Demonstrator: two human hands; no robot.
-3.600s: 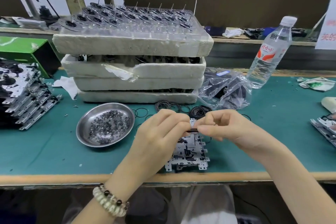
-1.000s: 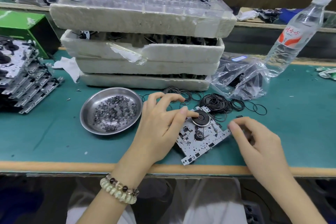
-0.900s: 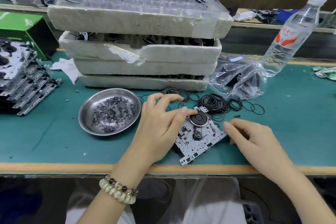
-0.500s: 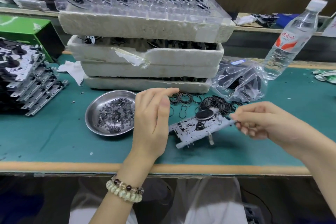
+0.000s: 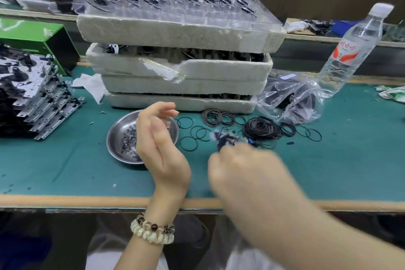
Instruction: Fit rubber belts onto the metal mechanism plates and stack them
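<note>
Head view: the left hand (image 5: pixel 157 144) hangs just above the right half of the steel dish (image 5: pixel 116 138), palm turned inward. Its fingers are loosely curled and hold nothing. A bead bracelet (image 5: pixel 153 231) sits on that wrist, in front of the table's wooden edge (image 5: pixel 87 200).

Right of the dish, the right hand (image 5: pixel 245 173) is smeared by motion. Its fingertips grip the metal plate (image 5: pixel 226 138), which is also blurred and shows just past them.

Beyond the plate and further right of the dish lies a heap of rubber belts (image 5: pixel 260 130), with single belts (image 5: pixel 188 143) scattered between the heap and the dish rim. Behind the dish stand stacked foam trays (image 5: pixel 179 85), their front edge close to its far rim.

Well left of the dish is a stack of plates (image 5: pixel 32 98), with bare green mat (image 5: pixel 54 160) between them. A plastic bag (image 5: pixel 291 98) and a water bottle (image 5: pixel 348 50) stand far right. Open mat runs along the front edge on both sides of the hands.
</note>
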